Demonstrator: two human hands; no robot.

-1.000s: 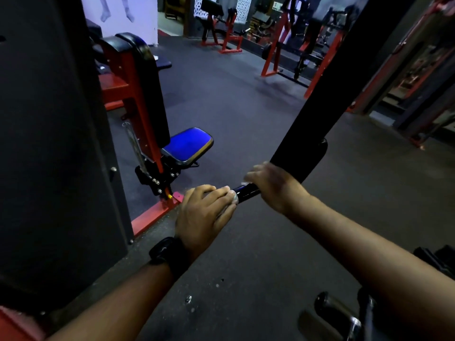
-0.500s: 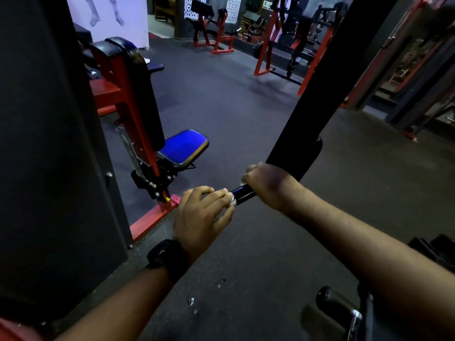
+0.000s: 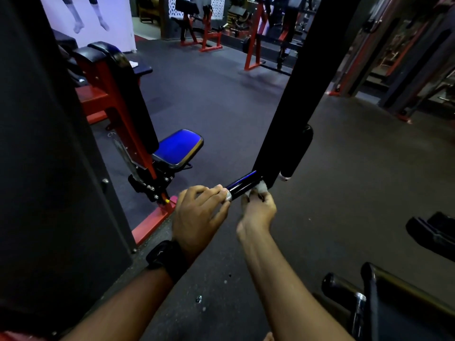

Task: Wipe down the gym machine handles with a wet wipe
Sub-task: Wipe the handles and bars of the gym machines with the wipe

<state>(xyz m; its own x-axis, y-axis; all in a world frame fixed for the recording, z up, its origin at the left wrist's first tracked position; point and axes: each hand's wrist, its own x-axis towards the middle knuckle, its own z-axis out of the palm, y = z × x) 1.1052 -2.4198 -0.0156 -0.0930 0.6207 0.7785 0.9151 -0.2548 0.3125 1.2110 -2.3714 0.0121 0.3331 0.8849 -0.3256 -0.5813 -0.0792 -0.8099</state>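
Head view: the handle, a short glossy dark bar, is seen mid-scene, running from a chrome end cap at the near left to the black upright arm at the far right. The near end of the bar is gripped by the left hand, its fingers curled over the cap; a dark watch is worn on that wrist. The wet wipe, a small white wad, is pinched in the fingers of the right hand and pressed against the underside of the bar at its far end, just where the upright arm is met. A padded grip hangs just right of that joint, and a blue seat is set farther left.

The step in hand is judged to be the wiping of this bar, at present its underside near the joint. It would be done well if the wipe were folded round the bar rather than dabbed beneath it, then drawn toward the near cap with a slight twist, so that the whole girth is reached. The bar should be steadied by the left hand, and the capped end under those fingers wiped last, once it is let go. The padded grip would likely need the same treatment.
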